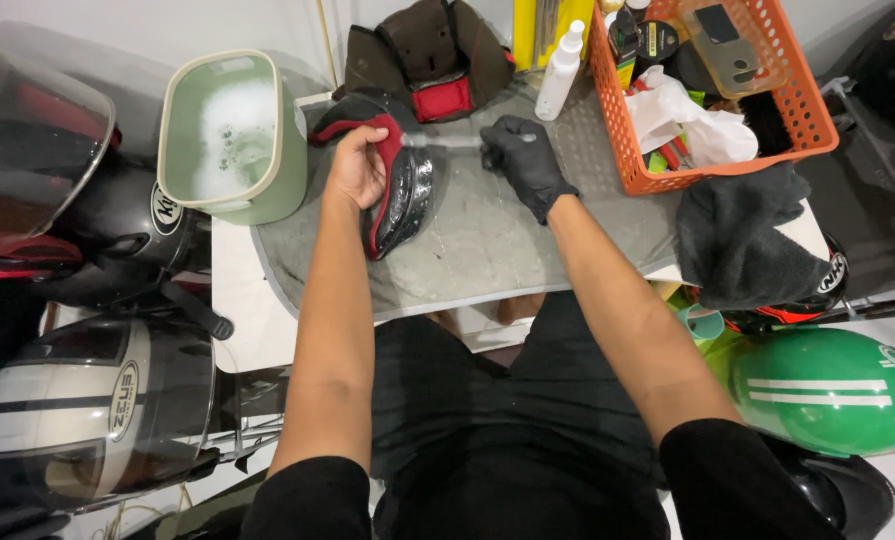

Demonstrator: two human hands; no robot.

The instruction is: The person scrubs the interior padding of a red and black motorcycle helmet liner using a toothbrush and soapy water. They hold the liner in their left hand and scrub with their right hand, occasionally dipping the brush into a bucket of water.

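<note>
Your left hand (358, 168) grips the red-black helmet pad (400, 190) beside the suds tub (230, 135); gloved right hand (524, 160) clamps a brush (446, 141). Scrubbing under way, rinsing left.

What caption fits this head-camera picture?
Bare left hand steadies a black-and-red helmet pad; gloved right hand brushes it.

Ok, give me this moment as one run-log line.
left hand: bare, presses red-and-black helmet pad on grey mat | right hand: black glove, holds small brush at pad | soapy green tub left
</note>
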